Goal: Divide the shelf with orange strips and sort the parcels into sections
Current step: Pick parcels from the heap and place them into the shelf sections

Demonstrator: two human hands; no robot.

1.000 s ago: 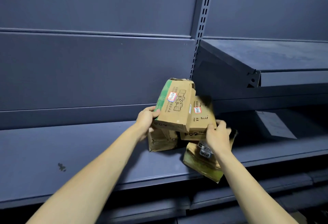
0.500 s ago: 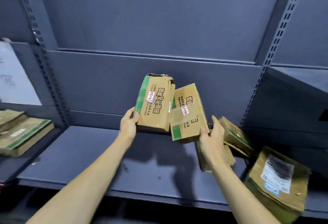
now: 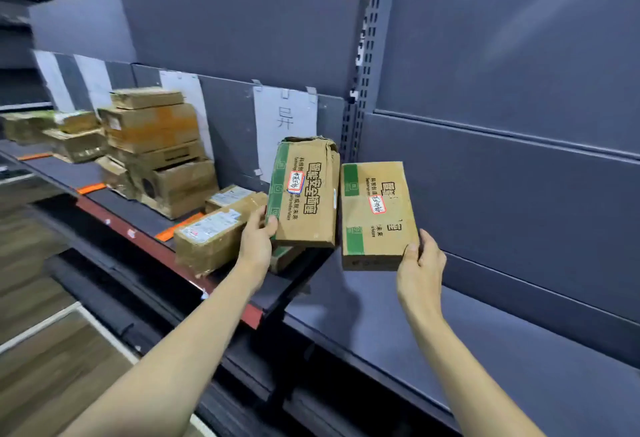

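Two cardboard parcels, likely light. Left hand [image 3: 256, 246] is gripping the crumpled box [image 3: 306, 191] at its lower edge; right hand [image 3: 420, 263] is pinching the flatter box [image 3: 377, 215] by its corner.

— Position of the held items?

— Two parcels, side by side above the shelf junction. The left hand [image 3: 256, 246] holds the left parcel [image 3: 304, 191]; the right hand [image 3: 420, 263] holds the right parcel [image 3: 377, 215], over the right shelf [image 3: 467, 343].

— And the left shelf [image 3: 114, 204]?

— A taped parcel [image 3: 211, 236] lies at its right end, just left of the left hand. A strip [image 3: 178, 227] lies on the shelf left of it. Further left stands a stack of boxes [image 3: 159, 146]. A paper sheet [image 3: 285, 125] hangs on the back panel behind.
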